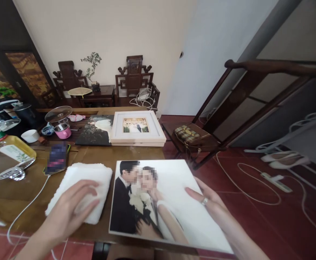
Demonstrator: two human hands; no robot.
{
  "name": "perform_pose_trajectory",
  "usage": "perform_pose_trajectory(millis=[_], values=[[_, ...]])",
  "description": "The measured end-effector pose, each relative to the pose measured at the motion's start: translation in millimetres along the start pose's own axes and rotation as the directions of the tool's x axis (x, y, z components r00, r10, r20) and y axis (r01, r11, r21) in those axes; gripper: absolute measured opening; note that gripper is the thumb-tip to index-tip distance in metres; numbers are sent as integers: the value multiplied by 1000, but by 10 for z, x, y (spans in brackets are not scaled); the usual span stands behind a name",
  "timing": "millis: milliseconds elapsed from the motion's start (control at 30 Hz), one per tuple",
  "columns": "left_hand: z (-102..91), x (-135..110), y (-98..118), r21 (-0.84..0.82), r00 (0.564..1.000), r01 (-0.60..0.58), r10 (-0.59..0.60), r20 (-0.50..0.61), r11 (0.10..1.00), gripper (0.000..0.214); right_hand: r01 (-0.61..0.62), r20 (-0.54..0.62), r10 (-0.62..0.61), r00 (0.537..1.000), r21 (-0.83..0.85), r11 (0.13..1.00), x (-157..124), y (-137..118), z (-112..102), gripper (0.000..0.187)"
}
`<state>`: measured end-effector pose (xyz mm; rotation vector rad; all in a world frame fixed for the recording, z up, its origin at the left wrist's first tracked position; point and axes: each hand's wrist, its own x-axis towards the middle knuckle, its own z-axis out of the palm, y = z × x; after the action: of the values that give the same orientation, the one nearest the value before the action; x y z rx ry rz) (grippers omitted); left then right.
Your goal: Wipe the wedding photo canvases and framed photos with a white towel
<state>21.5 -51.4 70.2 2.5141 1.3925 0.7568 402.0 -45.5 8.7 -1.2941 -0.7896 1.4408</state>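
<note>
My right hand grips the right edge of a photo panel, with its thumb on the front face. On the panel is a printed portrait of a couple in wedding clothes. It is tilted toward me over the table's near edge. My left hand lies over a folded white towel on the table, fingers curved and apart. Whether its fingertips press into the cloth I cannot tell. Behind the towel, a phone with a white cable lies on the wooden table.
Farther back are a white framed picture and a dark photo panel. At left stand an oil bottle, a pink cup and a white cup. A wooden chair holding a plaid bag stands at right.
</note>
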Motion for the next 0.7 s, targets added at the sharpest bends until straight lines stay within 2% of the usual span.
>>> perform_pose_trajectory(millis=[33, 100, 200, 267, 400, 500, 600, 700], values=[[19, -183, 12, 54, 998, -62, 63, -15, 997, 8, -9, -9, 9, 1000, 10, 1000, 4, 19, -4, 61], [86, -517, -8, 133, 994, -110, 112, -8, 985, 10, -18, -24, 19, 1000, 28, 999, 7, 54, 5, 60], [224, -864, -114, 181, 993, -69, 84, -77, 981, 14, -1, -41, 2, 999, 26, 1000, 0, 99, 49, 58], [301, -950, -184, 198, 988, -56, 84, -133, 979, 16, 16, -44, -15, 999, 15, 1000, -5, 117, 84, 56], [341, -823, -190, 301, 989, -72, 108, -103, 951, 11, 30, -14, -30, 999, 20, 999, 10, 114, 116, 54], [330, -651, -104, 392, 997, -42, 66, -47, 919, 19, 26, 14, -27, 1000, 12, 1000, 30, 100, 107, 56], [370, -526, -71, 432, 995, -16, 58, -84, 902, 16, 52, 30, -50, 998, -58, 997, 43, 99, 126, 57], [437, -447, -163, 465, 990, -9, 74, -121, 885, 14, 116, 24, -114, 993, -150, 982, 82, 129, 221, 56]])
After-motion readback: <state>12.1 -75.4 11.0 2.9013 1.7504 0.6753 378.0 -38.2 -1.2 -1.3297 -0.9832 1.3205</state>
